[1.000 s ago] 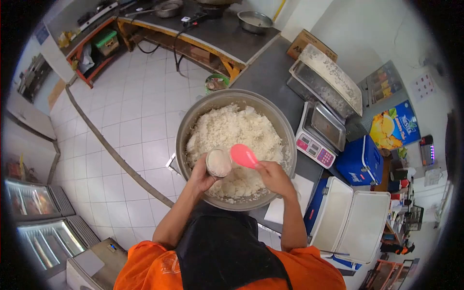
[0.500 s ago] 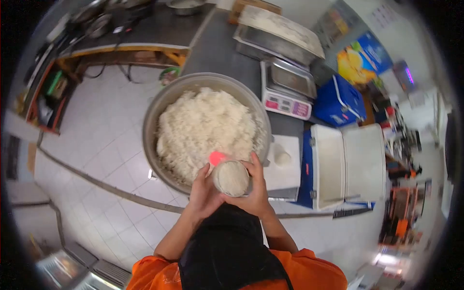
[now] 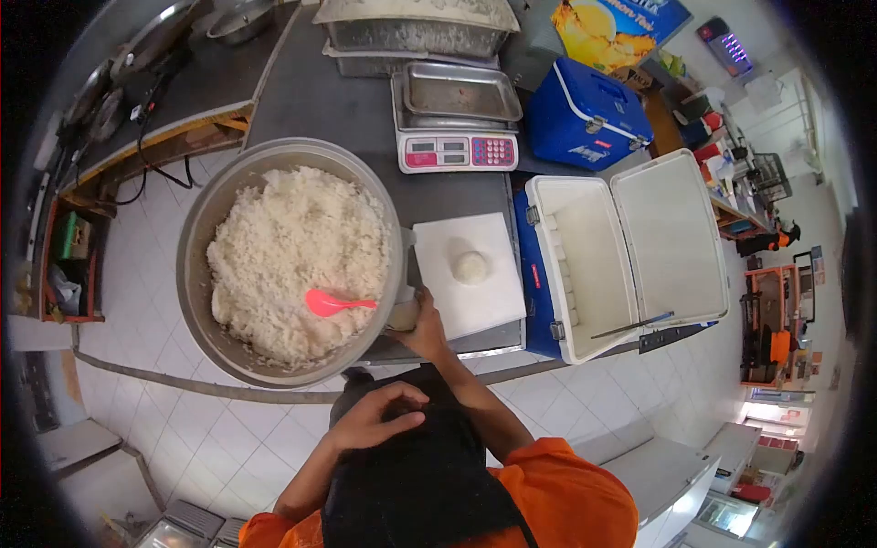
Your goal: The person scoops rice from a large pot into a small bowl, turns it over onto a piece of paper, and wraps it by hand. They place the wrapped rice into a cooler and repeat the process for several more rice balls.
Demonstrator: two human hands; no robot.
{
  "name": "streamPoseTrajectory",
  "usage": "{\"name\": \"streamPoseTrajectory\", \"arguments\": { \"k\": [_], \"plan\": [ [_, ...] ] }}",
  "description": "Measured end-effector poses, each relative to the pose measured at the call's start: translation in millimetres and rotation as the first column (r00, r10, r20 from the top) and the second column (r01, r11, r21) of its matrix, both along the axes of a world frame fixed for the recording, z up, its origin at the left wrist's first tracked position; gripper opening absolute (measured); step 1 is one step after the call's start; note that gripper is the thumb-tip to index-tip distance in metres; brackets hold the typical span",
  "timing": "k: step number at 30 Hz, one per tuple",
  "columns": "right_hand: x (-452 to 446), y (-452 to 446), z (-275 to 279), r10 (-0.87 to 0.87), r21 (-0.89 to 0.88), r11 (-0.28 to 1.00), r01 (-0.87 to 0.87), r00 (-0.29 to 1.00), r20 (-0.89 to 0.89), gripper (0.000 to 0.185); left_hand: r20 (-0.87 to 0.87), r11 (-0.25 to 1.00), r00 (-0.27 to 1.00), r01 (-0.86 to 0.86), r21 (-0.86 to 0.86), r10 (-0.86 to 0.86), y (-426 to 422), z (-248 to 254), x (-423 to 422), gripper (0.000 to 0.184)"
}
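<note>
A large metal pot (image 3: 192, 274) holds a mound of white rice (image 3: 292, 247). The pink paddle (image 3: 336, 302) lies on the rice near the pot's right side. My right hand (image 3: 423, 326) is wrapped round a small rice-filled cup (image 3: 402, 316), between the pot and a white sheet (image 3: 438, 247). On that sheet sits a round portion of rice (image 3: 470, 268). My left hand (image 3: 379, 416) is in front of the black apron with its fingers curved and apart, holding nothing.
An open blue cooler (image 3: 541, 265), with wrapped pieces inside along its left wall, stands right of the sheet. Behind are a scale (image 3: 457, 152) with a metal tray, a closed blue cooler (image 3: 594, 114) and a rice-crusted metal container (image 3: 416, 35).
The view has turned toward the right. The paddle has been let go onto the rice. My left hand has left the cup and drawn back, while my right hand has carried the cup toward the sheet.
</note>
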State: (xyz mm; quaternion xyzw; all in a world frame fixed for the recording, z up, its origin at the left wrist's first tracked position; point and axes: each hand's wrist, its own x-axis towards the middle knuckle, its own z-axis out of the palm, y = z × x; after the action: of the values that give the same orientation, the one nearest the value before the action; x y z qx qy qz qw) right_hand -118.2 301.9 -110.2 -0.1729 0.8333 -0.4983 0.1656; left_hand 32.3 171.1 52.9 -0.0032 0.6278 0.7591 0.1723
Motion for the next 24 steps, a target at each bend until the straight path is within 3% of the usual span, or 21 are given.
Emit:
{"name": "streamPoseTrajectory", "arguments": {
  "k": [1, 3, 4, 6, 8, 10, 11, 12, 13, 14, 16, 19, 21, 24],
  "plan": [
    [-7.5, 11.8, 1.2, 0.007, -0.002, 1.0, -0.007, 1.0, 0.012, 0.106, 0.104, 0.996, 0.993, 0.053, -0.07, -0.046, 14.9, -9.4, -9.1, 0.027],
    [-21.9, 42.3, 8.3, 0.191, 0.145, 0.979, -0.143, 0.888, -0.418, 0.11, 0.115, 0.989, 0.993, 0.05, -0.137, -0.034, 38.5, -37.8, -28.6, 0.031],
    [-29.7, 64.6, 37.6, 0.167, 0.094, 0.985, -0.143, 0.923, -0.347, 0.102, 0.191, 0.98, 0.981, 0.023, -0.199, 0.015, 50.5, -52.4, -39.2, 0.033],
    [-51.7, 122.8, 16.7, 0.034, 0.029, 0.999, -0.03, 0.987, -0.157, 0.062, 0.275, 0.946, 0.957, -0.001, -0.324, 0.095, 72.4, -60.2, -64.4, 0.038],
    [-93.7, 167.8, 19.4, 0.086, 0.203, 0.977, -0.057, 0.987, -0.137, 0.035, 0.201, 0.929, 0.97, -0.056, -0.365, 0.137, 95.1, -92.0, -85.6, 0.036],
    [-137.6, 198.9, -18.0, 0.371, 0.308, 0.9, -0.309, 0.913, -0.168, 0.028, 0.116, 0.906, 0.978, -0.111, -0.408, 0.172, 110.7, -125.6, -105.4, 0.033],
    [-153.9, 202.2, -22.3, 0.38, 0.302, 0.898, -0.32, 0.91, -0.164, 0.028, 0.015, 0.834, 0.991, -0.106, -0.542, 0.136, 116.3, -138.6, -116.6, 0.032],
    [-168.4, 202.9, -25.8, 0.542, 0.383, 0.8, -0.462, 0.83, -0.131, 0.026, -0.077, 0.74, 0.993, -0.114, -0.663, 0.085, 120.6, -150.7, -126.0, 0.031],
    [-180.0, 200.5, -27.8, 0.685, 0.452, 0.673, -0.585, 0.724, -0.083, 0.024, -0.068, 0.735, 0.993, -0.118, -0.667, 0.098, 123.4, -161.2, -133.2, 0.031],
    [-188.0, 197.9, -30.1, 0.74, 0.468, 0.606, -0.644, 0.671, -0.035, 0.02, -0.179, 0.678, 0.98, -0.193, -0.709, 0.092, 124.8, -171.2, -138.1, 0.031],
    [-194.9, 194.6, -47.3, 0.753, 0.477, 0.578, -0.663, 0.658, 0.001, 0.019, -0.306, 0.599, 0.948, -0.293, -0.745, 0.083, 127.2, -187.9, -144.7, 0.033],
    [-197.9, 194.6, -48.7, 0.784, 0.527, 0.521, -0.672, 0.621, 0.018, 0.016, -0.267, 0.583, 0.96, -0.267, -0.767, 0.088, 128.6, -201.5, -151.5, 0.036],
    [-194.4, 197.5, -46.5, 0.764, 0.46, 0.599, -0.656, 0.64, -0.082, 0.011, -0.258, 0.537, 0.964, -0.251, -0.805, 0.063, 131.7, -205.1, -153.6, 0.038],
    [-197.4, 200.6, -45.2, 0.734, 0.408, 0.636, -0.655, 0.677, -0.056, 0.011, -0.209, 0.496, 0.978, -0.193, -0.847, 0.023, 135.9, -201.8, -158.8, 0.044]
  ]
}}
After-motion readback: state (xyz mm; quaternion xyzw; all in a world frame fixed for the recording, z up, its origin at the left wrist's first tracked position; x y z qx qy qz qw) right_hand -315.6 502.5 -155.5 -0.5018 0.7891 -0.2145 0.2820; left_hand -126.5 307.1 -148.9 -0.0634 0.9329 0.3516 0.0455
